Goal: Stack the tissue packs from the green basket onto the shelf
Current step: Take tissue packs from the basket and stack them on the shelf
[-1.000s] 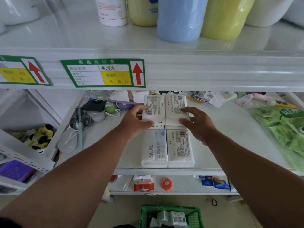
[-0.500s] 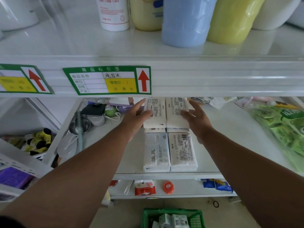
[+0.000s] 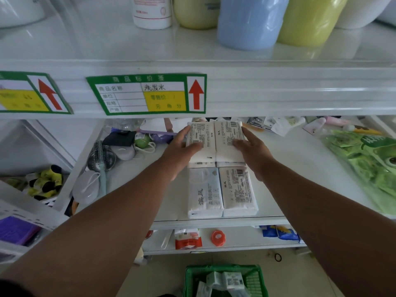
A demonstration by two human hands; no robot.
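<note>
Two white tissue packs lie side by side on top of others at the back of the middle shelf (image 3: 300, 181): the left top pack (image 3: 202, 139) and the right top pack (image 3: 228, 136). My left hand (image 3: 180, 153) presses against the left pack's outer side, thumb lying on top. My right hand (image 3: 254, 155) does the same on the right pack. In front lie two more packs, the front left pack (image 3: 204, 194) and the front right pack (image 3: 237, 191). On the floor below, the green basket (image 3: 222, 269) holds several packs (image 3: 227, 280).
A hairbrush (image 3: 100, 159), masks and small items crowd the shelf's left part. Green bagged goods (image 3: 368, 159) fill its right end. The upper shelf with a price label (image 3: 147, 94) and bottles (image 3: 248, 20) overhangs closely. Small items sit on the lower shelf.
Both hands have pushed the two top packs further back on the shelf. My fingers have straightened along the packs' sides.
</note>
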